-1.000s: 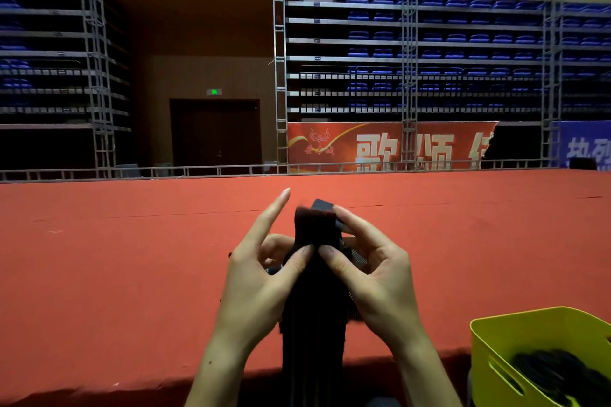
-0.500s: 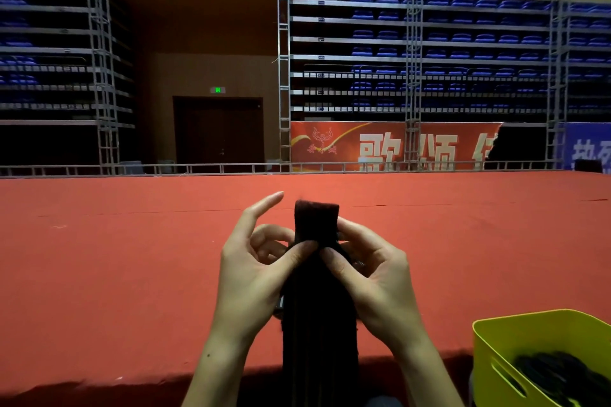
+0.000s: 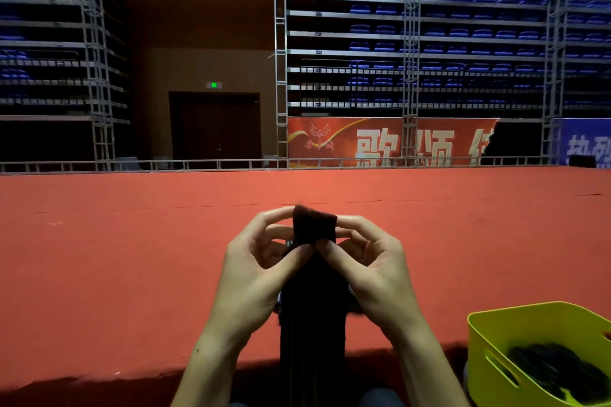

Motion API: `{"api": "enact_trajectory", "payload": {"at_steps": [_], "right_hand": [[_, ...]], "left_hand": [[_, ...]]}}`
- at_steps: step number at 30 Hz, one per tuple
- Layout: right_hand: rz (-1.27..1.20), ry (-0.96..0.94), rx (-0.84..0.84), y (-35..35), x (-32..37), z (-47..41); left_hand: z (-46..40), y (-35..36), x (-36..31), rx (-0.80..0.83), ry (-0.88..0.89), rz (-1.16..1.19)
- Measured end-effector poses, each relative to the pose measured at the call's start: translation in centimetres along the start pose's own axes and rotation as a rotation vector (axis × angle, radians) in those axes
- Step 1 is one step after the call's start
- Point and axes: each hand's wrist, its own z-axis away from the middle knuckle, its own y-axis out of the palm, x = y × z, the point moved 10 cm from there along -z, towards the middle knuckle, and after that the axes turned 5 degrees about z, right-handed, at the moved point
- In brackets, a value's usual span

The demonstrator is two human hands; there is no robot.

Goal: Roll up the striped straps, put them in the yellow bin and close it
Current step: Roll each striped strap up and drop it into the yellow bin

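- The striped strap [image 3: 314, 304] is a dark, flat woven band with faint lengthwise stripes; it hangs down between both wrists, above the red carpeted stage [image 3: 132, 258].
- Its folded upper end stands between the hands.
- The left hand [image 3: 254, 274] and right hand [image 3: 373, 271] each pinch that end, thumb in front and curled fingers behind.
- The smooth yellow plastic bin [image 3: 496, 337], lower right, holds dark rolled straps [image 3: 555, 367].

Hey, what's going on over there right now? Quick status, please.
Left hand and right hand both pinch the dark striped fabric strap at its folded top. Yellow plastic bin open, dark straps inside. Nothing in the way.
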Motion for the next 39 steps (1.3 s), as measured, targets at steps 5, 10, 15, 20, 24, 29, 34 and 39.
{"api": "enact_trajectory", "payload": {"at_steps": [5,10,15,20,24,29,34,39], "right_hand": [[-0.023,-0.029,0.039,0.3,0.2,-0.2],[-0.029,-0.051,0.019,0.2,0.1,-0.3],[-0.029,-0.080,-0.001,-0.2,0.0,-0.2],[0.051,-0.182,0.031,0.2,0.8,-0.1],[0.101,-0.162,0.103,0.7,0.3,0.1],[0.097,-0.096,0.051,0.7,-0.6,0.4],[0.053,0.007,-0.055,0.1,-1.6,0.7],[0.052,-0.034,-0.066,0.1,-1.1,0.7]], "left_hand": [[0.3,0.3,0.2,0.037,-0.049,0.030],[0.4,0.2,0.4,0.039,-0.041,0.031],[0.5,0.4,0.1,0.075,-0.071,0.045],[0.4,-0.1,-0.1,-0.004,-0.104,0.062],[0.4,-1.1,-0.1,-0.010,-0.059,0.010],[0.6,-1.4,0.1,-0.062,-0.025,-0.064],[0.8,-0.4,0.1,0.004,-0.031,-0.092],[0.7,-0.4,-0.1,0.009,0.026,-0.152]]}}
